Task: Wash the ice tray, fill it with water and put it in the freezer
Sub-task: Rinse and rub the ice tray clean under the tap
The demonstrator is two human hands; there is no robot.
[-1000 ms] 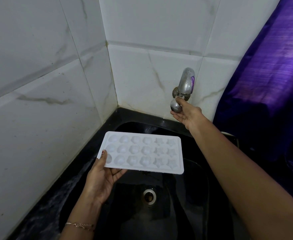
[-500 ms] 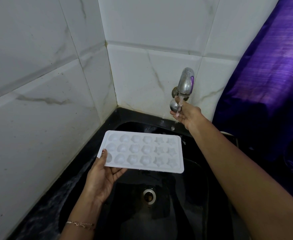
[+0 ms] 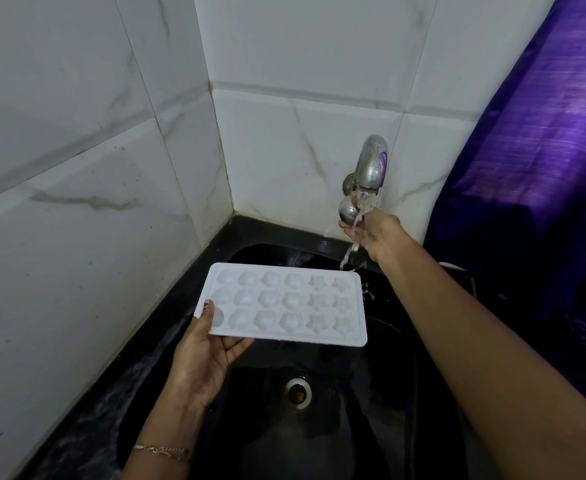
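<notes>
The left hand [image 3: 199, 355] holds the white ice tray [image 3: 284, 303] by its near left corner: the thumb lies pressed on top, over the edge of one of the corner moulds, while the fingers curl beneath the tray and support it from below. A thin chain bracelet [image 3: 161, 450] sits on that wrist. The tray is held roughly level above the black sink [image 3: 371, 427], open side up, with three rows of six moulds showing, rounded shapes on the left and star shapes on the right. It touches nothing but the hand.

The right hand [image 3: 374, 232] reaches forward to the round metal knob [image 3: 348, 211] of the tap [image 3: 371, 164], its fingers cupped around the knob from the right and below; how tightly they close on it cannot be told. Water [image 3: 355, 230] runs from the spout, passes over the fingers of this hand and falls toward the far right corner of the tray, with droplets scattering just beyond the tray's right edge.

Below the tray, the sink's round drain [image 3: 297, 393] shows at the bottom of the basin. The dark counter [image 3: 87, 420] rims the sink on the left, where it meets the white marbled wall tiles [image 3: 76, 168]. A purple cloth [image 3: 534, 161] hangs on the right side.
</notes>
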